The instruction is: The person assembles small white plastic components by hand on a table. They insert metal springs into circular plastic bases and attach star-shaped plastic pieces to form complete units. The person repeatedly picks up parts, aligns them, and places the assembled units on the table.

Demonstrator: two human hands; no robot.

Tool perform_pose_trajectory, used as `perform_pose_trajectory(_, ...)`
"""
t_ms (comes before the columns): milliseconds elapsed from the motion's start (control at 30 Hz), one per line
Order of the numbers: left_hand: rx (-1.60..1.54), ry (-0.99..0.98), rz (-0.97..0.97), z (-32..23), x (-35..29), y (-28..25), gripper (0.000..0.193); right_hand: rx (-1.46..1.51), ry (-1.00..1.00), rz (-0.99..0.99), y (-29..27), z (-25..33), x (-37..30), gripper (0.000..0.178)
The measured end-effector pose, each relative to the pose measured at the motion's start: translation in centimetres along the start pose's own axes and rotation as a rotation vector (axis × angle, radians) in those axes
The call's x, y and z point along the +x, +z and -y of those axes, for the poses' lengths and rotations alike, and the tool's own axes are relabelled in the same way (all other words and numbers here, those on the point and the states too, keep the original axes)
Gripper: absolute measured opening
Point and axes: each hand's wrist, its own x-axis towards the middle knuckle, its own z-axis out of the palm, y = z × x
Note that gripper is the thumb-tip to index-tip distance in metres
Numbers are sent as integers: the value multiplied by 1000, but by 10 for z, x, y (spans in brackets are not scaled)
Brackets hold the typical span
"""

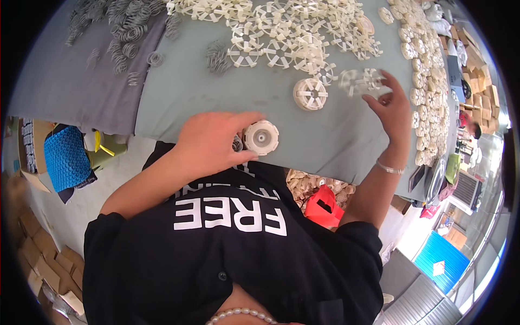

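My left hand [208, 138] is closed around the side of a round cream plastic housing [261, 138] at the table's near edge. The housing's hollow face with a small central hub is turned up. A coiled metal spring [237, 143] shows between that hand and the housing, partly hidden by the fingers. Farther right, my right hand [394, 108] pinches a white spoked plastic ring [360, 81] above the table, smeared by motion. Between the hands, but farther back, a round cream piece with a spoked ring on top [310, 95] rests on the cloth.
Loose white spoked rings [281, 32] are heaped at the far side. Springs [130, 21] lie scattered at the far left, with a small cluster [218, 57] nearer. Rows of round cream pieces [420, 111] line the right edge. Below the table, a red bag [325, 207] sits among cream parts.
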Motion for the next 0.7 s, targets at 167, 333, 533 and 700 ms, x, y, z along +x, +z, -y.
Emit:
perform_pose_trajectory(167,-44,-34,-9,2,-7,-4,87,1,112,-259,20,26,-37,60)
perform_pose_trajectory(333,-120,-41,24,5,-10,-7,85,351,-110,-10,32,52,-73,66)
perform_pose_trajectory(533,-331,-130,33,-3,-14,-6,68,528,-362,331,70,123,-92,60)
perform_pose_trajectory(700,-296,-109,-64,-4,-11,4,57,480,-360,389,77,130,-91,60)
